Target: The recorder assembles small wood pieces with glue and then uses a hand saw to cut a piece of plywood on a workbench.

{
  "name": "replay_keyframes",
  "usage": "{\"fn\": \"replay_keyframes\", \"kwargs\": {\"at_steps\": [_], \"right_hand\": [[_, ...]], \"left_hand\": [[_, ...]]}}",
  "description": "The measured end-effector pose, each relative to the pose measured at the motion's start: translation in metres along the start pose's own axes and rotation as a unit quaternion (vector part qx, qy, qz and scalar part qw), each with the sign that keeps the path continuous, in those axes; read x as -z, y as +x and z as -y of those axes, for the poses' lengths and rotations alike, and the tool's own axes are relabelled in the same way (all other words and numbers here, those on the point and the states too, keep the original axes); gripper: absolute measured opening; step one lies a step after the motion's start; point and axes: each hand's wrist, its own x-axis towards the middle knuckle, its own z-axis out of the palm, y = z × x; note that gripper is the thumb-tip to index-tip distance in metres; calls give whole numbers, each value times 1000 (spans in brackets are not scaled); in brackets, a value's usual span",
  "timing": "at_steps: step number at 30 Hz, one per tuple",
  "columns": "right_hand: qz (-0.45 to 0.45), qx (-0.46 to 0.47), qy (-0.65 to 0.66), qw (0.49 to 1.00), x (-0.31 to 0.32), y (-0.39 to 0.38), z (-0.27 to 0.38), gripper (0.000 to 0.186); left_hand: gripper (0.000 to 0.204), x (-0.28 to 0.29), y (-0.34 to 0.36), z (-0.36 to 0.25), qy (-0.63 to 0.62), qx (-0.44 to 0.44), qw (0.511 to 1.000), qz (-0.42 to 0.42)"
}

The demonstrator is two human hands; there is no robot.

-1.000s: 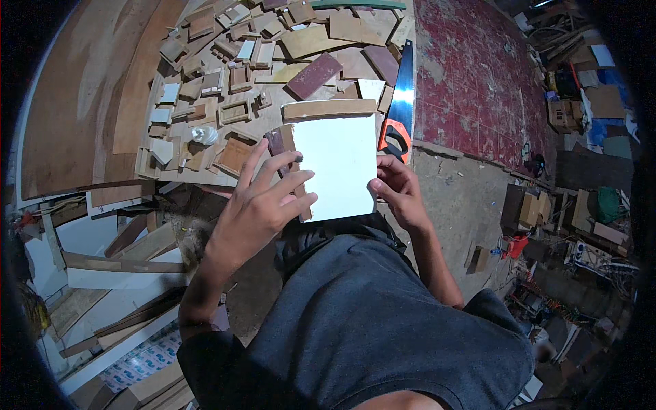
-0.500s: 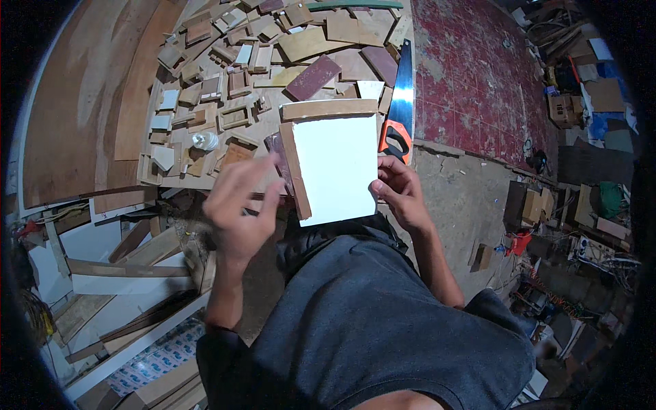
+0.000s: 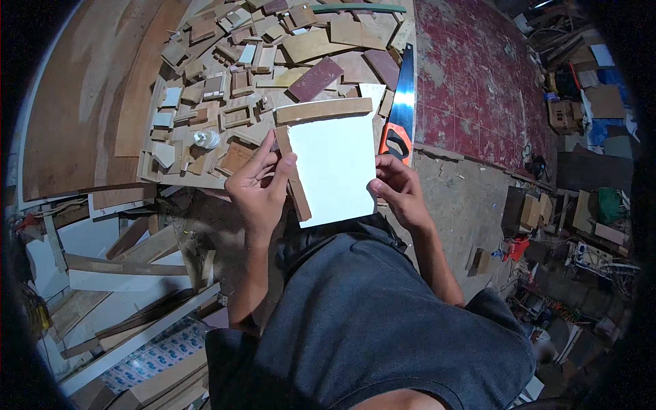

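In front of my body I hold up a white rectangular board (image 3: 333, 171) with brown wooden strips on two sides. One strip (image 3: 324, 111) runs along its far edge, another (image 3: 295, 176) along its left edge. My left hand (image 3: 262, 181) is closed on the left side, thumb over the strip and fingers behind. My right hand (image 3: 402, 191) pinches the right edge between thumb and fingers. The fingertips behind the board are hidden. Just beyond my right hand, a handsaw (image 3: 398, 130) with an orange and black handle lies on the worktable's right edge.
Small wooden pieces and box-like frames cover the worktable (image 3: 179, 179). A maroon block (image 3: 316, 78) and a clear glass-like object (image 3: 206, 139) lie among them. Wood offcuts (image 3: 123, 268) pile up at lower left. Boxes and cables (image 3: 593, 263) clutter the right side.
My left hand has come in from the left and closed on the board's left side. The board has tilted slightly; my right hand has kept its grip.
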Motion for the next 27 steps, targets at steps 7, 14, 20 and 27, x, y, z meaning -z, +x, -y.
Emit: {"fn": "replay_keyframes", "kwargs": {"at_steps": [7, 14, 20, 27], "right_hand": [[10, 10, -14, 1000, -1, 2, 3, 31], [1, 15, -23, 1000, -2, 2, 4, 30], [-27, 9, -36, 999, -1, 0, 3, 30], [-23, 28, -29, 999, 0, 0, 3, 30]], "left_hand": [[40, 1, 0, 4, 7, -6, 1000, -7], [38, 0, 2, 0, 80, -25, 996, -27], [39, -14, 0, -3, 96, -62, 992, -54], [48, -24, -13, -10, 87, -40, 994, -49]]}}
